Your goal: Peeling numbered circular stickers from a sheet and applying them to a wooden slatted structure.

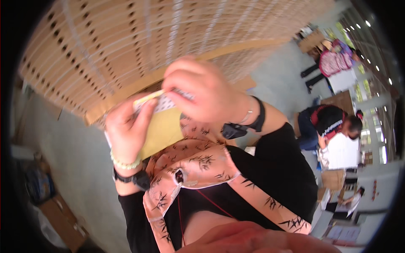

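A yellow sheet (162, 133) hangs in front of my chest, its upper part white with rows of small dark marks. My left hand (127, 126) is closed on the sheet's left side, thumb over its front. Between my hands runs a narrow pale-yellow strip (148, 97) along the top edge. My right hand (198, 90), somewhat blurred, pinches the right end of this strip with thumb and fingertips. Whether the strip is joined to the sheet cannot be made out. Behind and below the sheet is my pink apron (198, 162) with dark leaf prints.
Just beyond my hands stands a wide stack of tan boards (114, 46) with rows of dark holes and pale bands. Grey floor (71, 139) lies to the left, with a brown carton (63, 221) at lower left. Several people work at white tables (344, 152) on the right.
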`<state>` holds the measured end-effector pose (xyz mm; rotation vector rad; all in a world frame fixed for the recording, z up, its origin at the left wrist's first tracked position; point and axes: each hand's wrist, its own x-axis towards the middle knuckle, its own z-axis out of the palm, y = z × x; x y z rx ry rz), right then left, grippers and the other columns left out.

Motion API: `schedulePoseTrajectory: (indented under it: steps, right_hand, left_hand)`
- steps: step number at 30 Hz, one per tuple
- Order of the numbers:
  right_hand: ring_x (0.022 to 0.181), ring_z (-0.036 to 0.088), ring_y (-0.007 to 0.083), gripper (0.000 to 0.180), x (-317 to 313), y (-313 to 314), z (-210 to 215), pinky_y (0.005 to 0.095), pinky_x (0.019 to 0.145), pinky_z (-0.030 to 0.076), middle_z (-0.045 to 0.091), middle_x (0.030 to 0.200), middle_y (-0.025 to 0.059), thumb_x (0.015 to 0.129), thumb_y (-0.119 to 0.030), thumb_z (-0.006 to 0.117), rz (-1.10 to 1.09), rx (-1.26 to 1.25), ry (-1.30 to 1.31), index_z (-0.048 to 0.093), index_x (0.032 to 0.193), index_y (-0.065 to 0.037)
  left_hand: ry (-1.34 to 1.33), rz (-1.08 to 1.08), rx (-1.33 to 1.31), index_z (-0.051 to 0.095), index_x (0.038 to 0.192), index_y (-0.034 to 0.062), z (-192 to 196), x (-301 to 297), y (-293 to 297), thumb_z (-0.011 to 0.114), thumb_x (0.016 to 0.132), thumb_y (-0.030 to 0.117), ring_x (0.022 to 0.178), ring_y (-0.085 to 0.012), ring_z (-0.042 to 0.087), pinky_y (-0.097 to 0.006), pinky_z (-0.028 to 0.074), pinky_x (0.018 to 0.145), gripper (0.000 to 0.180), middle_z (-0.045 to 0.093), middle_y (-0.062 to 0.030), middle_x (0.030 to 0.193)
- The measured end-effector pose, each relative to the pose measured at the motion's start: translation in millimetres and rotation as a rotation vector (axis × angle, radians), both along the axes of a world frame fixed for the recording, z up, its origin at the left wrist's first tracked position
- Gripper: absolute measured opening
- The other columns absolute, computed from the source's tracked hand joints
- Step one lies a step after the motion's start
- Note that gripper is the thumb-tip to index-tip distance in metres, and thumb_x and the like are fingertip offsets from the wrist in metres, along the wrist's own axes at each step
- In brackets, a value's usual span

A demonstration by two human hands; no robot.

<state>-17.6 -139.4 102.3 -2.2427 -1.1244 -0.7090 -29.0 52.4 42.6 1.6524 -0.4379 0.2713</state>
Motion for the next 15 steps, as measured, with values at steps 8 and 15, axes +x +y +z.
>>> schedulePoseTrajectory:
  steps: [8,15]
  right_hand:
    - [0.085,0.058,0.0254,0.012,-4.8,7.4,-18.6,0.0361,0.07,0.046,0.055,0.089,0.0055,0.073,-0.007,0.067,-0.05,-0.052,-0.17,0.059,0.082,-0.008]
    - [0.09,0.057,0.0239,0.016,-5.8,9.8,-27.0,0.035,0.073,0.045,0.053,0.091,0.0046,0.069,-0.01,0.069,-0.05,-0.088,-0.287,0.059,0.081,-0.008]
  left_hand:
    - [0.118,-0.031,-0.133,0.068,0.101,-0.0038,-24.3,1.2,4.8,0.068,0.089,0.006,0.075,-0.0049,0.056,-0.02,0.046,0.068,0.015,0.067,-0.0009,0.085]
    - [0.176,-0.037,-0.206,0.067,0.102,-0.0035,-32.8,4.6,8.6,0.065,0.092,0.014,0.077,-0.0059,0.059,-0.021,0.047,0.069,0.02,0.068,-0.0026,0.089]
